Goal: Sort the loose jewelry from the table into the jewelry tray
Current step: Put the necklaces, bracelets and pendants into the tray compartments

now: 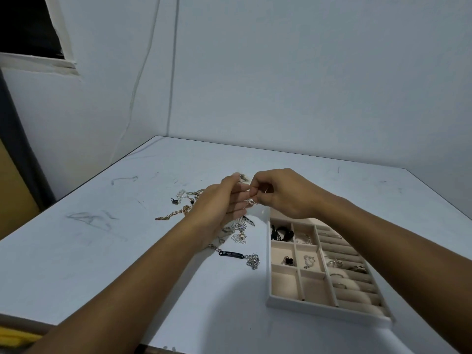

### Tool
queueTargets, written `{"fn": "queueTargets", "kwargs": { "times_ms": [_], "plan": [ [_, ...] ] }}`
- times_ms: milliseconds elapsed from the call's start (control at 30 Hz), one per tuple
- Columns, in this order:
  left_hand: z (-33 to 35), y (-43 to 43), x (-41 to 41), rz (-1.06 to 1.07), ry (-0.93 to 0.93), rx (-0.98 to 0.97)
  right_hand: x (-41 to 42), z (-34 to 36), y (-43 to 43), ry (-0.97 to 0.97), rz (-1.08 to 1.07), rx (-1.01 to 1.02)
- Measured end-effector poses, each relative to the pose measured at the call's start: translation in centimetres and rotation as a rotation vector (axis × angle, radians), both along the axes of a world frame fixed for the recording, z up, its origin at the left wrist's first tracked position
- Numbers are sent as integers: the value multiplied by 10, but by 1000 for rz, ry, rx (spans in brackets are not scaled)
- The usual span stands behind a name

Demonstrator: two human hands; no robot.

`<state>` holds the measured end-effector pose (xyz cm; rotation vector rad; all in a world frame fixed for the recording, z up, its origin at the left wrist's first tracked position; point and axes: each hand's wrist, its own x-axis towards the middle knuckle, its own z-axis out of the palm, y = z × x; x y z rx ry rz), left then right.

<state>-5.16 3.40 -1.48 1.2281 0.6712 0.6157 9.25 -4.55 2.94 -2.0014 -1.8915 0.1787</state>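
Observation:
Both hands are raised over the white table, meeting above the loose jewelry. My right hand (281, 192) pinches a small silver piece (251, 201) between thumb and fingers. My left hand (219, 208) is cupped beside it, fingers touching the same piece. Under the hands lies a pile of silver chains (238, 229). A gold chain (173, 214) and a pearl strand (180, 194) lie to the left. A bracelet with a black plate (231, 254) lies nearer me. The beige jewelry tray (270, 300) sits at the right, with rings and small items in several compartments.
The white table (102, 251) has scuff marks and stands in a corner against pale walls. A dark window opening (28, 24) is at the upper left. Something yellow (15, 338) shows below the table's near edge at the left.

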Motion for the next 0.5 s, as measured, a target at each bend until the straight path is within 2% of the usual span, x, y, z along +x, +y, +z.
{"fn": "queueTargets", "kwargs": {
  "times_ms": [167,500],
  "plan": [
    [3,-9,-1,-87,-50,-179,-1,3,-7,-11,3,30],
    [7,-15,0,-153,-25,-174,-1,6,-20,0,-23,88]
  ]
}}
